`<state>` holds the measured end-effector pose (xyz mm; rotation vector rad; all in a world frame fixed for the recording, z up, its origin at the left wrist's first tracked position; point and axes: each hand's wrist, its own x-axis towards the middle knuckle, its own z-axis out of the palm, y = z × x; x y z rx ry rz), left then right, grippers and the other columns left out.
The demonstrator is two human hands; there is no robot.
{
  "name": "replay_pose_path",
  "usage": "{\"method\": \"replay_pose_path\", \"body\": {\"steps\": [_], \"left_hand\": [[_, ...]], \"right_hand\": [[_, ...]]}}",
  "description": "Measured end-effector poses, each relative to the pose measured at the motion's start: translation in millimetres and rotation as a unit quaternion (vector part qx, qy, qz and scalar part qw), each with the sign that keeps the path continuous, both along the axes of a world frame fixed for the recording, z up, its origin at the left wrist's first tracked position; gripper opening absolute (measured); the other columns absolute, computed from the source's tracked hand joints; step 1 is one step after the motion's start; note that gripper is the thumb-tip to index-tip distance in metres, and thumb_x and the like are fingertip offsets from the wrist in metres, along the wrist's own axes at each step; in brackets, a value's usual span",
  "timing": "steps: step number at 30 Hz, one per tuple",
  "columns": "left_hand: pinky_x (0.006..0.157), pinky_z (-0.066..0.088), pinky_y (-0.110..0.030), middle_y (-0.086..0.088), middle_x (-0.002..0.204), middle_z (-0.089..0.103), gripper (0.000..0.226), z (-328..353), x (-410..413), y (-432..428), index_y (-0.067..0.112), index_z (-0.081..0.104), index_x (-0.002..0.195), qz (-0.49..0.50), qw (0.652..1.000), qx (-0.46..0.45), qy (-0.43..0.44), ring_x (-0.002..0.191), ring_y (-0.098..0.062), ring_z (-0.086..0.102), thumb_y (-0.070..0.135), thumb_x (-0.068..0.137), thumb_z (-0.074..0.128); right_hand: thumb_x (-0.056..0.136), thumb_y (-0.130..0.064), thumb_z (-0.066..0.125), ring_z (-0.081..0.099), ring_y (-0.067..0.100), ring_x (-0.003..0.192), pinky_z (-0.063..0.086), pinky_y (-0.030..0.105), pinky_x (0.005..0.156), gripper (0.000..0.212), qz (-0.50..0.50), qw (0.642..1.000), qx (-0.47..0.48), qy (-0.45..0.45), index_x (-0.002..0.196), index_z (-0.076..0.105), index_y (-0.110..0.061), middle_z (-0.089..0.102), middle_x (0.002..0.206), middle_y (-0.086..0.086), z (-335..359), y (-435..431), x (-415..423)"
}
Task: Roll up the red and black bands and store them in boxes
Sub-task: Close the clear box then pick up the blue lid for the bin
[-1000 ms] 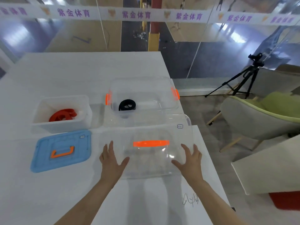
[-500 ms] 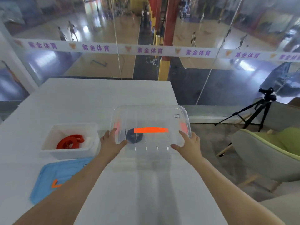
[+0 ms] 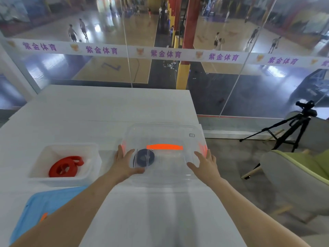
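A clear lid (image 3: 170, 132) with an orange handle lies on top of the clear box (image 3: 160, 181) near the table's right edge. Through the lid I see the rolled black band (image 3: 143, 157) inside the box. My left hand (image 3: 125, 164) rests flat on the lid's near left part, fingers straight. On the near right part my right hand (image 3: 204, 165) presses flat in the same way. The rolled red band (image 3: 65, 166) lies in the open white box (image 3: 44, 155) to the left.
A blue lid (image 3: 49, 204) with an orange handle lies on the white table (image 3: 106, 111) at the near left, partly under my left forearm. The table's right edge runs just past the clear box. A camera tripod (image 3: 293, 127) and a green chair (image 3: 302, 168) stand on the floor to the right.
Both hands carried the clear lid away from me and set it over the clear box with the black band. The view tilted up, so the boxes sit lower in frame.
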<state>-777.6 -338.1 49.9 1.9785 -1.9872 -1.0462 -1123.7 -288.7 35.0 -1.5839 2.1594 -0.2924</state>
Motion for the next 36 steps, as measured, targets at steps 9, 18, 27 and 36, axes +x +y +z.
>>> {"method": "replay_pose_path", "body": {"steps": [9, 18, 27, 36], "left_hand": [[0.129, 0.014, -0.053, -0.005, 0.169, -0.035, 0.137, 1, 3, -1, 0.032, 0.007, 0.167, -0.035, 0.998, 0.016, -0.049, 0.161, -0.034, -0.016, 0.076, 0.062, 0.085], [0.131, 0.014, -0.054, -0.004, 0.168, -0.039, 0.155, -5, 10, -1, 0.036, -0.003, 0.167, -0.05, 0.993, 0.037, -0.102, 0.162, -0.034, -0.014, 0.099, 0.043, 0.066], [0.132, 0.005, -0.052, -0.008, 0.174, -0.024, 0.108, 13, 10, 24, 0.033, -0.001, 0.167, -0.074, 0.984, -0.031, -0.16, 0.163, -0.032, -0.012, 0.087, 0.086, 0.045], [0.123, 0.032, -0.058, -0.02, 0.165, 0.04, 0.084, 3, 90, 105, 0.019, 0.048, 0.155, -0.049, 0.967, -0.161, -0.191, 0.153, -0.042, 0.036, 0.067, 0.094, 0.018]], "right_hand": [[0.094, -0.067, 0.057, 0.026, 0.042, 0.15, 0.033, 0.055, 0.121, 0.071, 0.017, 0.998, -0.03, 0.057, 0.154, 0.043, -0.032, 0.015, 0.173, 0.014, -5, 0, 7], [0.097, -0.07, 0.051, 0.016, 0.044, 0.155, 0.029, 0.056, 0.125, 0.072, 0.035, 0.997, -0.004, 0.067, 0.158, 0.034, -0.036, 0.004, 0.175, 0.016, 1, 4, 11], [0.097, -0.066, 0.051, 0.021, 0.036, 0.157, 0.03, 0.05, 0.121, 0.064, 0.056, 0.988, -0.029, 0.138, 0.152, 0.044, -0.034, 0.024, 0.17, 0.014, 28, 15, 33], [0.094, -0.047, 0.064, 0.055, 0.035, 0.137, 0.047, 0.05, 0.11, 0.045, 0.13, 0.965, -0.171, 0.153, 0.132, 0.067, -0.025, 0.061, 0.146, 0.009, 27, 70, 170]]}}
